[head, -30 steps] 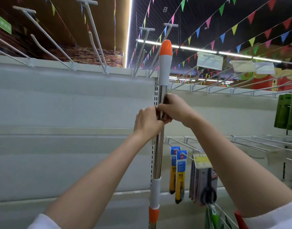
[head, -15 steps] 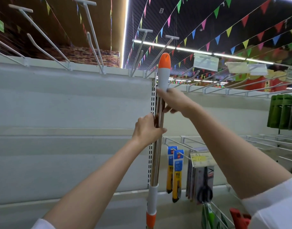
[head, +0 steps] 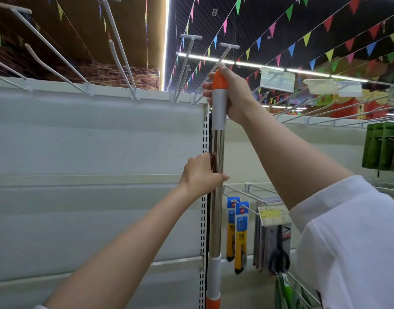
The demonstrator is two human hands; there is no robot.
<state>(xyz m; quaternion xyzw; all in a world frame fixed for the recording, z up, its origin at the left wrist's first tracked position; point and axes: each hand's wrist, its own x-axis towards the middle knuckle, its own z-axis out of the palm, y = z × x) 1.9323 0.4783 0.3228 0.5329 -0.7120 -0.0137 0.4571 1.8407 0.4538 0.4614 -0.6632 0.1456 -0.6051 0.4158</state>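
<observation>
At nine o'clock in my view, the pale back panel [head: 91, 141] of the shelving fills the left half. Bare wire hooks [head: 46, 47] jut from its top rail toward eleven o'clock, and their far ends run out of frame.

Just left of centre, my left grip [head: 200, 175] is closed round the steel shaft of the pole [head: 217, 208], roughly midway up its visible length. I see the back of the hand and the thumb tip poking out on the pole's three o'clock side. The fingers are hidden behind the shaft, apart from a reddish reflection in the metal.

The pole stands near upright at centre, in front of the slotted upright [head: 205, 134] and covering part of it. Its lower white and orange collar sits at six o'clock, cut off by the bottom edge, so I cannot see the pole's foot.

At twelve o'clock my right grip [head: 234, 94] is wrapped round the white-and-orange top handle. Its fingertips show on the nine o'clock side and one finger lies over the orange tip. The palm hides the handle's far side.

Toward four o'clock, utility knives [head: 241, 230] hang on a hook. Next comes a price label [head: 273, 214] I cannot read, partly covering packed scissors [head: 279, 253]. My white sleeve [head: 347, 241] blocks the shelving behind it. At three o'clock, green packs [head: 383, 148] are clipped by the frame edge.
</observation>
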